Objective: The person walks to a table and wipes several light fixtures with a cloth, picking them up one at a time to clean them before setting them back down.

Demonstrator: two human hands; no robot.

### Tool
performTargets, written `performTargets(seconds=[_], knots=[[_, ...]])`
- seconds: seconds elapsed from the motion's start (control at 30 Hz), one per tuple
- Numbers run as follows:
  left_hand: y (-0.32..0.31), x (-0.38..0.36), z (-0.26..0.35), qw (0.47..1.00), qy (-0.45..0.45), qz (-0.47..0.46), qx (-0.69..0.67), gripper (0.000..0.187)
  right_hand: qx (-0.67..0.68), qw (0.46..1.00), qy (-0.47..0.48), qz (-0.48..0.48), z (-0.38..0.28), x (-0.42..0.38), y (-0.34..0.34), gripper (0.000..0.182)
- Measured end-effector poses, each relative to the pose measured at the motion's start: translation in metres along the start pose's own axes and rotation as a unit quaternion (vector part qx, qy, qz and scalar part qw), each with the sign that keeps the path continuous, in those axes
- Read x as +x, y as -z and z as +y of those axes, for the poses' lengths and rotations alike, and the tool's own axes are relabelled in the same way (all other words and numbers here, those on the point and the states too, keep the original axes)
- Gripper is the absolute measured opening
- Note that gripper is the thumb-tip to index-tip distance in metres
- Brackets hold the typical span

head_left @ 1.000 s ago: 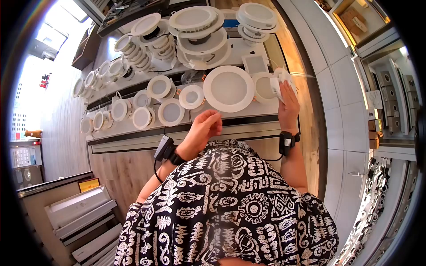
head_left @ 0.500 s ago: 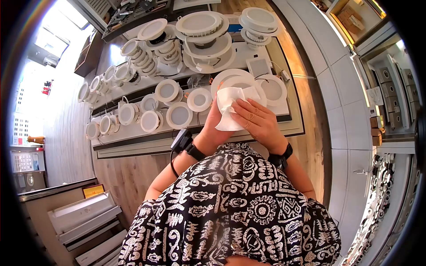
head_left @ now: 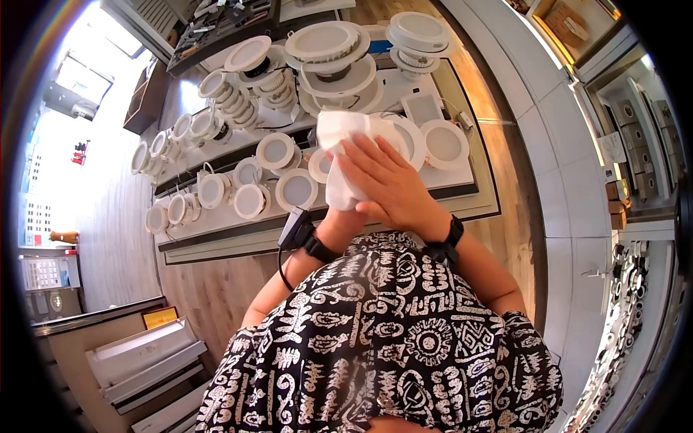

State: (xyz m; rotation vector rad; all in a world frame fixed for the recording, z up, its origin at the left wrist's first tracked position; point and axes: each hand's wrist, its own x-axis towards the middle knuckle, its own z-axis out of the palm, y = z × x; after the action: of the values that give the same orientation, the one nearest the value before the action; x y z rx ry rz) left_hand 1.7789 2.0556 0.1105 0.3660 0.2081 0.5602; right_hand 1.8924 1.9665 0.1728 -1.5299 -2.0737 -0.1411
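Observation:
A white tissue (head_left: 343,130) is spread between my two hands over the front right of the display table. My right hand (head_left: 379,169) lies flat on top of it, fingers stretched and slightly apart. Underneath, my left hand (head_left: 345,222) shows only near its wrist; the tissue and my right hand hide its fingers. Just beyond the hands, a round white downlight (head_left: 411,141) is partly covered by the tissue. A smaller round downlight (head_left: 318,164) sits left of the hands, and another downlight (head_left: 297,189) stands nearer the front edge.
Stacked large downlights (head_left: 325,43) rise at the back of the display table (head_left: 216,245). Another stack (head_left: 417,36) stands at the back right, above a square panel light (head_left: 422,108). Rows of small downlights (head_left: 211,189) fill the left. A white-tiled ledge (head_left: 567,209) runs along the right.
The tissue has gone from bunched to spread flatter and has shifted left and up. My right hand has moved left across it, and my left hand is now mostly hidden.

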Motion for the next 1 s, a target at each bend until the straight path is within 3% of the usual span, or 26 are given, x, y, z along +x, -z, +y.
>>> performTargets(seconds=[0.13, 0.23, 0.27, 0.33, 0.43, 0.57, 0.63, 0.67, 0.77, 0.8, 0.9, 1.0], knots=[[-0.009, 0.001, 0.011, 0.997, -0.036, 0.059, 0.037, 0.074, 0.022, 0.997, -0.047, 0.051, 0.0, -0.013, -0.025, 0.069], [0.003, 0.005, 0.022, 0.995, -0.031, 0.09, -0.036, 0.071, 0.057, 0.998, -0.005, 0.018, -0.005, -0.018, -0.028, 0.07], [0.01, 0.007, 0.023, 0.998, -0.011, 0.037, -0.058, 0.068, 0.06, 0.998, 0.019, 0.008, -0.006, -0.016, -0.026, 0.07], [0.022, 0.005, 0.015, 0.998, -0.021, 0.045, -0.035, 0.068, 0.074, 0.995, 0.064, -0.005, -0.005, -0.007, -0.019, 0.071], [0.018, 0.004, 0.002, 0.998, -0.039, 0.051, 0.0, 0.068, 0.062, 0.997, 0.047, 0.018, 0.004, 0.008, -0.016, 0.069], [0.015, 0.007, 0.01, 0.997, -0.06, 0.053, 0.01, 0.071, 0.05, 0.995, -0.05, 0.064, 0.0, -0.004, -0.03, 0.067], [0.02, 0.005, 0.015, 0.994, -0.085, 0.06, -0.013, 0.074, 0.05, 0.995, -0.038, 0.074, -0.008, -0.014, -0.037, 0.058], [0.016, 0.006, 0.019, 0.991, -0.083, 0.107, -0.006, 0.08, 0.051, 0.995, -0.033, 0.08, -0.01, -0.018, -0.039, 0.054], [0.0, 0.0, 0.027, 0.996, -0.084, 0.014, 0.04, 0.081, 0.041, 0.989, 0.093, 0.106, -0.001, -0.031, -0.033, 0.041], [-0.004, 0.0, 0.026, 0.995, -0.088, 0.028, 0.036, 0.081, 0.078, 0.986, 0.085, 0.121, -0.005, -0.031, -0.026, 0.03], [-0.011, 0.005, 0.028, 0.992, -0.105, 0.068, 0.031, 0.08, 0.088, 0.969, 0.035, 0.227, 0.002, -0.032, -0.019, 0.028], [-0.014, -0.001, 0.034, 0.997, -0.024, 0.071, 0.028, 0.075, 0.095, 0.941, -0.089, 0.314, 0.009, -0.034, -0.016, 0.028]])
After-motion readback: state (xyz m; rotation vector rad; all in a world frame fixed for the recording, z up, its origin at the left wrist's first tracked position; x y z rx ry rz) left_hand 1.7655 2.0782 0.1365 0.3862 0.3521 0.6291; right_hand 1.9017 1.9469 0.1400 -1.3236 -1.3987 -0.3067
